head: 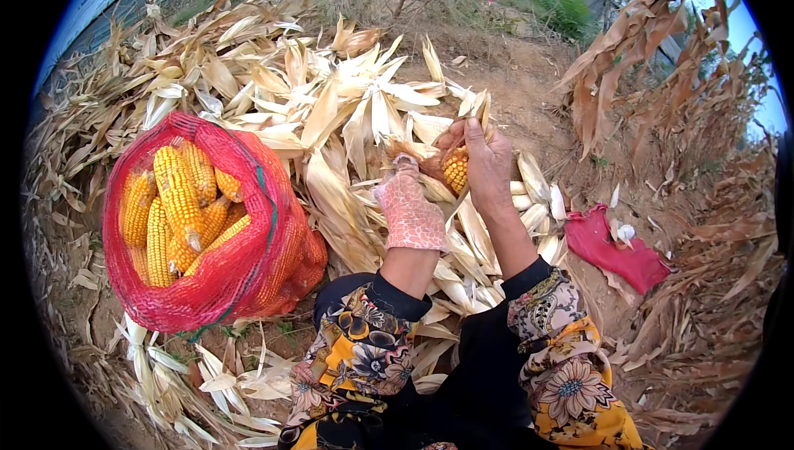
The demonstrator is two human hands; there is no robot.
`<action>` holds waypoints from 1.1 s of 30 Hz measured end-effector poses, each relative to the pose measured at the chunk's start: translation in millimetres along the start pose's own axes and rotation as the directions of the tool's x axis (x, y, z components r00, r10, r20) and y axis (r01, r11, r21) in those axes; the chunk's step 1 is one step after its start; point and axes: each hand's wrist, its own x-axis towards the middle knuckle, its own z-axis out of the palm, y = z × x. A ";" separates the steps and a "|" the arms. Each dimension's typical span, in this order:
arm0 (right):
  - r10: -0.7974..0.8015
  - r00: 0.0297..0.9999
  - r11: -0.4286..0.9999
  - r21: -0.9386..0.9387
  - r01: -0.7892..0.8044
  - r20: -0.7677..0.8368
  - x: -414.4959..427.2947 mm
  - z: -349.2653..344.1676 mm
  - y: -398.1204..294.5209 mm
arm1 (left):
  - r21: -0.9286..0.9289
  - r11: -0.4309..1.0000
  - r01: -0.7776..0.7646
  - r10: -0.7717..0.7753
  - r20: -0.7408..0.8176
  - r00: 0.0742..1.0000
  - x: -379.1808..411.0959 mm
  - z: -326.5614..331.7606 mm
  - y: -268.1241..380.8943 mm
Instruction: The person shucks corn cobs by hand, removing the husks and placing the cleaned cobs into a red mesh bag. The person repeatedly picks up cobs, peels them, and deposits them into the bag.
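Note:
Between my two hands is an ear of corn point(456, 169), its yellow kernels partly bared and the rest wrapped in dry husk. My left hand point(410, 208), in a patterned pinkish glove, grips the husked ear from the left; its fingertips are partly hidden. My bare right hand point(490, 168) pinches husk leaves point(481, 109) at the top of the ear between thumb and fingers. To the left stands a red mesh sack point(279, 251), its mouth wide and several husked yellow cobs point(177, 192) inside. Pale loose husks point(341, 202) lie under and around my hands.
A heap of dry husks and leaves point(205, 65) spreads behind the sack. On the soil at right lies a crumpled red cloth or bag point(614, 248). Dry corn stalks with brown leaves point(651, 40) stand along the right. More husks point(217, 382) lie near the sack's front.

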 end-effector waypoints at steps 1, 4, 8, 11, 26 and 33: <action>0.031 0.999 0.998 0.056 -0.029 -0.024 2.4 -6.6 -0.1 | 0.198 0.969 -0.151 0.140 0.066 0.988 6.2 -8.8 -6.5; 0.150 0.972 0.972 0.208 -0.111 -0.181 23.3 -51.5 7.6 | 0.056 0.998 0.035 -0.035 0.005 0.999 -31.4 19.1 -0.8; 0.110 0.920 0.993 0.077 -0.088 -0.377 57.7 -94.2 13.3 | 0.328 0.922 -0.206 0.042 0.445 0.895 -14.6 -12.1 3.4; -0.039 0.870 0.971 -0.225 -0.084 -0.491 67.1 -141.1 35.1 | 0.713 0.080 -0.696 0.076 0.692 0.718 -10.6 -23.8 -14.5; -0.245 0.804 0.610 -0.731 -0.306 -0.542 81.5 -279.9 74.5 | 0.115 0.979 -0.167 0.150 0.141 0.979 -1.6 -8.4 45.6; -0.010 0.995 0.943 -0.330 0.041 0.096 -8.4 -114.0 -8.1 | 0.161 0.953 -0.257 0.254 0.041 0.966 -2.3 -9.8 44.8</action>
